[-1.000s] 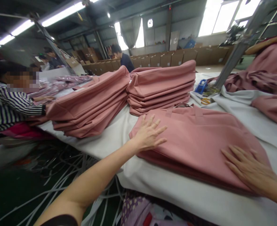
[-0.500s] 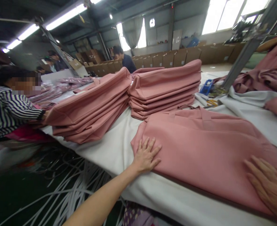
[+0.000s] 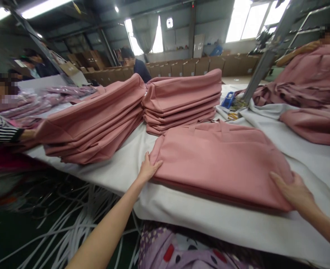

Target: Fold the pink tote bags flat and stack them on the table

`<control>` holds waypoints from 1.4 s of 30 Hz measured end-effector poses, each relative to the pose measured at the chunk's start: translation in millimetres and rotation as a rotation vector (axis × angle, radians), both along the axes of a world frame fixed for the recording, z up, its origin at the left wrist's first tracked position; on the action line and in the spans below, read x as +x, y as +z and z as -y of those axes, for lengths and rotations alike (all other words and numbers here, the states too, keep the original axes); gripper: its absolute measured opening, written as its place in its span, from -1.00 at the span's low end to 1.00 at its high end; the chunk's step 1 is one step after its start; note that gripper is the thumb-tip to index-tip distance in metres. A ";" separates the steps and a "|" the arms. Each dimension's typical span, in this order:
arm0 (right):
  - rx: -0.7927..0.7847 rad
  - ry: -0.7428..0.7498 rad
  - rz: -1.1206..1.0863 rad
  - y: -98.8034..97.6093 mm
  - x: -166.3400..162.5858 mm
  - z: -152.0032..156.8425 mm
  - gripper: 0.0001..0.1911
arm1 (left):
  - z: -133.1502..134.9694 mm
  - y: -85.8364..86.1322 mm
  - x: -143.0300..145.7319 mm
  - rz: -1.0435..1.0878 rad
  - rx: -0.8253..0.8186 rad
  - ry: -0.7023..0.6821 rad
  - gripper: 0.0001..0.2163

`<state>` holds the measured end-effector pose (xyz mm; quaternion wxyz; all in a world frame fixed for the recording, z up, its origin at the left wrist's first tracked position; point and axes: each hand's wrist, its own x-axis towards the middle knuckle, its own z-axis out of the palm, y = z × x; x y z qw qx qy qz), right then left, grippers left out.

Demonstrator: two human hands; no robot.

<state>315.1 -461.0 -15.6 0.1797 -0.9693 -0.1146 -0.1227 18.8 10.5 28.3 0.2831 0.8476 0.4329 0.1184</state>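
Observation:
A pink handbag [image 3: 218, 160] lies flat on the white-covered table in front of me, its handles toward the far side. At its left end my left hand [image 3: 148, 167] grips the edge, thumb on top and fingers around the side. My right hand [image 3: 295, 190] clasps the opposite end, with the thumb on the upper face and the other fingers mostly hidden behind the edge. Just beyond the bag stands a stack of similar pink bags [image 3: 184, 95]. Another leaning stack of pink bags [image 3: 97, 119] is to the left.
White cloth [image 3: 181, 209] covers the table. A blue holder [image 3: 228, 100] and yellow-handled scissors [image 3: 232, 116] lie near a metal post [image 3: 258, 78]. A co-worker's hand [image 3: 27, 135] touches the left stack. White strips [image 3: 83, 216] hang below the table. More pink pieces [image 3: 316, 127] lie at right.
Both hands went from lying flat on the bag's top to gripping its two ends. The bag now sits straighter and farther from the table's front edge. The view has shifted right.

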 end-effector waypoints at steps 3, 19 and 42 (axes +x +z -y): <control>0.108 -0.115 -0.276 26.1 -10.6 -14.6 -0.06 | 3.2 3.9 5.1 -0.005 -0.050 0.013 -0.14; 0.041 -0.024 -0.150 35.0 -105.9 14.9 -0.19 | 25.7 4.5 -77.5 -0.142 0.045 -0.067 -0.18; -0.375 0.933 0.221 42.5 -110.9 5.2 -0.03 | 84.0 8.1 4.0 0.001 0.701 -1.387 -0.30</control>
